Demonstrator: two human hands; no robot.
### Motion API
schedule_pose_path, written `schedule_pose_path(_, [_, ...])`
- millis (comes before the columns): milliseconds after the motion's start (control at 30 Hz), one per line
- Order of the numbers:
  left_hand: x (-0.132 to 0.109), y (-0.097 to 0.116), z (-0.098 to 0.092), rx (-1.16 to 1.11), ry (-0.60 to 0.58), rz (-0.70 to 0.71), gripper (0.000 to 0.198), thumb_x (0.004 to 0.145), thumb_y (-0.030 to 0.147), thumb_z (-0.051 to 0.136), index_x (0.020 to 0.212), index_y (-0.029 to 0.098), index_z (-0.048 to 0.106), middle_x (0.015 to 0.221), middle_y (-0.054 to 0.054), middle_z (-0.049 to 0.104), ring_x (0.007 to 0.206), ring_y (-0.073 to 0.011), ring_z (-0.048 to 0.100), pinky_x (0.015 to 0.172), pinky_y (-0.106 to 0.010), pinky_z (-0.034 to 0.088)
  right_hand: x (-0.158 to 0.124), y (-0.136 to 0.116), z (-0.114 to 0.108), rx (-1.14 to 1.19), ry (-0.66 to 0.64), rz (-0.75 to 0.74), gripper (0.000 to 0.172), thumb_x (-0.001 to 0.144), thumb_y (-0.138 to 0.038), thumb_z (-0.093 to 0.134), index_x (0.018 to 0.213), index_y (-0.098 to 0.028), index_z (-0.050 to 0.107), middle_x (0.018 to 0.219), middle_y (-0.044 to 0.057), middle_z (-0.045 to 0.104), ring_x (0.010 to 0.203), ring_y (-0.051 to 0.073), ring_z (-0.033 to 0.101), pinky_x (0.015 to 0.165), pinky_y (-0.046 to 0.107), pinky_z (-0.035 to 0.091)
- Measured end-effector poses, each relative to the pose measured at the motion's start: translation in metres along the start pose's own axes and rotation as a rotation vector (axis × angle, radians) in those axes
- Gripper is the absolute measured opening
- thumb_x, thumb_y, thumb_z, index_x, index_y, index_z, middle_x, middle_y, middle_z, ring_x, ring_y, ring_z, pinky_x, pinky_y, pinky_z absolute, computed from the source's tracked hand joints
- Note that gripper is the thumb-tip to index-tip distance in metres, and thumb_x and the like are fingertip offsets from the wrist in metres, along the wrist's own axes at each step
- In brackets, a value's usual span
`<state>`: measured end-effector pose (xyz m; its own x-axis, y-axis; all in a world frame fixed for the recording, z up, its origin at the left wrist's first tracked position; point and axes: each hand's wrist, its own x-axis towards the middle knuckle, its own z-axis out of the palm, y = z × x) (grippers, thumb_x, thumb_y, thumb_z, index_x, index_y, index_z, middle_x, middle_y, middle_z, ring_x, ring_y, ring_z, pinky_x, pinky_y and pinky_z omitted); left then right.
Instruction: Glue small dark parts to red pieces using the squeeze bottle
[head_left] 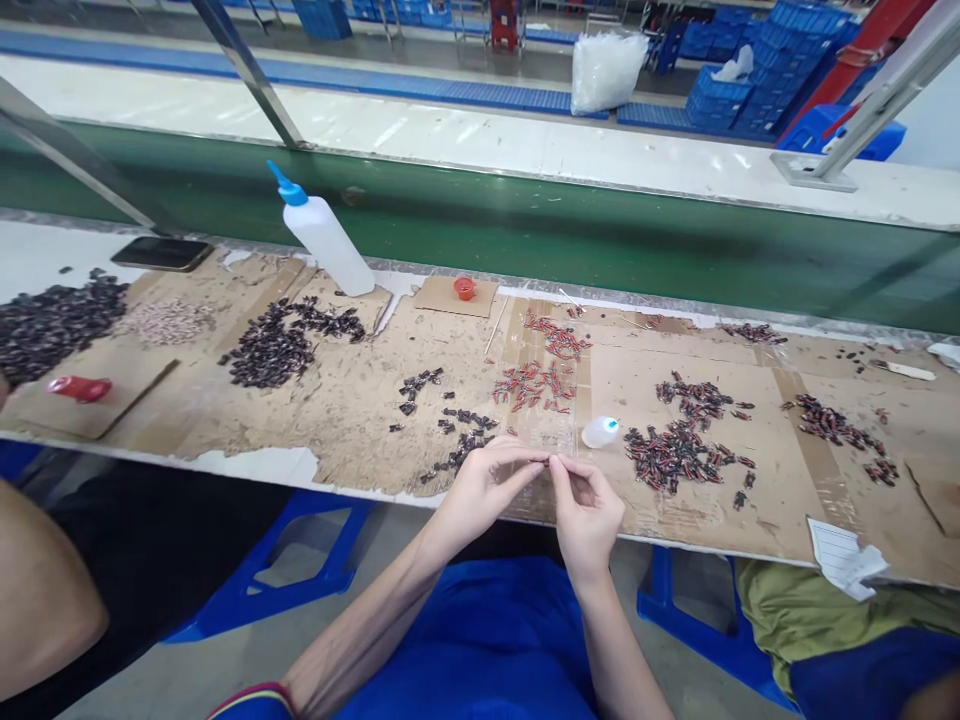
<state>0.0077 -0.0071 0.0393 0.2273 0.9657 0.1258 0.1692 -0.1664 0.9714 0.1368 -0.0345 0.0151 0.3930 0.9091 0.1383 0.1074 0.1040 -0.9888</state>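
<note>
My left hand (486, 482) and my right hand (589, 508) meet over the front edge of the cardboard-covered bench (360, 400). Thumb and fingers of each are pinched together at one spot. Whatever lies between the fingertips is too small and covered to make out. Left of my hands are loose small black parts (469, 425). Beyond them lies a scatter of small red parts (529, 385). A small white bottle with a blue tip (598, 432) lies just past my right hand, and a heap of red-and-black pieces (675, 455) is to its right.
A tall white squeeze bottle (330, 245) and a phone (161, 253) are at the back left. A red cap-like dish (464, 288) sits on a cardboard piece. People sit on both sides, partly in view. Behind runs a green conveyor belt (480, 220). Torn paper (844, 555) hangs at the front right.
</note>
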Motion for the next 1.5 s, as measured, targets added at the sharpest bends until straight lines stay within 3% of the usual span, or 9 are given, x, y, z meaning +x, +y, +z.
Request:
schedule_pose_path(267, [-0.001, 0.003, -0.002, -0.045, 0.020, -0.044, 0.014, 0.082, 0.026, 0.066, 0.089, 0.022, 0.077, 0.086, -0.007, 0.075, 0.086, -0.0211, 0.066, 0.079, -0.034, 0.054, 0.001, 0.001, -0.001, -0.074, -0.049, -0.104, 0.016, 0.083, -0.032, 0.065, 0.078, -0.018, 0.069, 0.078, 0.007, 0.070, 0.078, 0.020, 0.068, 0.075, 0.036, 0.058])
schedule_pose_path(467, [0.000, 0.007, 0.001, 0.009, 0.044, -0.069, 0.014, 0.082, 0.022, 0.063, 0.088, 0.021, 0.076, 0.085, -0.006, 0.075, 0.085, -0.0201, 0.066, 0.080, -0.033, 0.053, 0.001, 0.001, 0.001, -0.164, 0.009, -0.229, 0.012, 0.084, -0.029, 0.063, 0.078, -0.020, 0.069, 0.079, 0.007, 0.073, 0.077, 0.020, 0.070, 0.075, 0.037, 0.058])
schedule_pose_path(733, [0.000, 0.011, 0.007, 0.120, 0.103, -0.038, 0.014, 0.082, 0.018, 0.059, 0.085, 0.019, 0.072, 0.086, -0.006, 0.072, 0.088, -0.0197, 0.064, 0.083, -0.033, 0.052, 0.000, 0.000, -0.005, -0.102, -0.104, -0.068, 0.015, 0.086, -0.029, 0.062, 0.090, -0.019, 0.072, 0.089, 0.008, 0.075, 0.083, 0.022, 0.072, 0.080, 0.038, 0.059])
schedule_pose_path(867, [0.000, 0.008, 0.009, 0.099, 0.083, -0.036, 0.013, 0.081, 0.017, 0.059, 0.086, 0.020, 0.071, 0.087, -0.005, 0.072, 0.088, -0.0194, 0.064, 0.083, -0.032, 0.052, 0.001, 0.000, -0.012, -0.166, -0.114, -0.113, 0.015, 0.085, -0.027, 0.063, 0.094, -0.019, 0.072, 0.092, 0.008, 0.075, 0.083, 0.021, 0.072, 0.079, 0.037, 0.059])
schedule_pose_path(1000, [0.000, 0.001, 0.021, 0.044, 0.069, -0.020, 0.011, 0.082, 0.018, 0.060, 0.087, 0.020, 0.070, 0.087, -0.006, 0.072, 0.088, -0.0193, 0.064, 0.084, -0.032, 0.051, 0.005, -0.003, -0.025, -0.280, -0.109, -0.250, 0.014, 0.085, -0.023, 0.062, 0.094, -0.020, 0.073, 0.090, 0.007, 0.074, 0.082, 0.021, 0.071, 0.078, 0.037, 0.058])
schedule_pose_path(1200, [0.001, 0.003, 0.044, -0.113, -0.044, -0.077, 0.013, 0.088, 0.024, 0.057, 0.100, 0.020, 0.056, 0.096, -0.005, 0.070, 0.091, -0.0182, 0.067, 0.084, -0.031, 0.051, 0.007, 0.000, -0.047, -0.293, -0.061, -0.307, 0.013, 0.084, -0.018, 0.063, 0.094, -0.020, 0.072, 0.089, 0.006, 0.074, 0.082, 0.019, 0.070, 0.077, 0.034, 0.058])
schedule_pose_path(1300, [0.006, 0.002, 0.034, 0.094, -0.088, -0.004, 0.018, 0.088, 0.025, 0.059, 0.105, 0.022, 0.056, 0.100, -0.005, 0.071, 0.101, -0.0210, 0.064, 0.095, -0.038, 0.044, 0.011, 0.006, -0.059, -0.317, -0.009, -0.350, 0.011, 0.082, -0.017, 0.065, 0.091, -0.019, 0.072, 0.086, 0.006, 0.073, 0.079, 0.019, 0.069, 0.076, 0.034, 0.058])
schedule_pose_path(1400, [0.015, -0.005, 0.006, 0.468, -0.005, 0.047, 0.014, 0.090, 0.020, 0.055, 0.100, 0.025, 0.064, 0.106, -0.004, 0.071, 0.110, -0.0240, 0.058, 0.103, -0.047, 0.031, 0.022, 0.009, -0.075, -0.368, 0.156, -0.314, 0.011, 0.083, -0.023, 0.066, 0.090, -0.017, 0.072, 0.087, 0.008, 0.073, 0.079, 0.021, 0.070, 0.078, 0.039, 0.057])
schedule_pose_path(1500, [0.024, -0.015, -0.021, 0.739, 0.055, -0.010, 0.021, 0.090, 0.013, 0.051, 0.091, 0.025, 0.068, 0.101, -0.004, 0.073, 0.105, -0.0262, 0.057, 0.100, -0.053, 0.027, 0.037, 0.007, -0.087, -0.503, 0.278, -0.361, 0.015, 0.082, -0.029, 0.066, 0.089, -0.016, 0.071, 0.099, 0.012, 0.072, 0.092, 0.025, 0.068, 0.088, 0.046, 0.054])
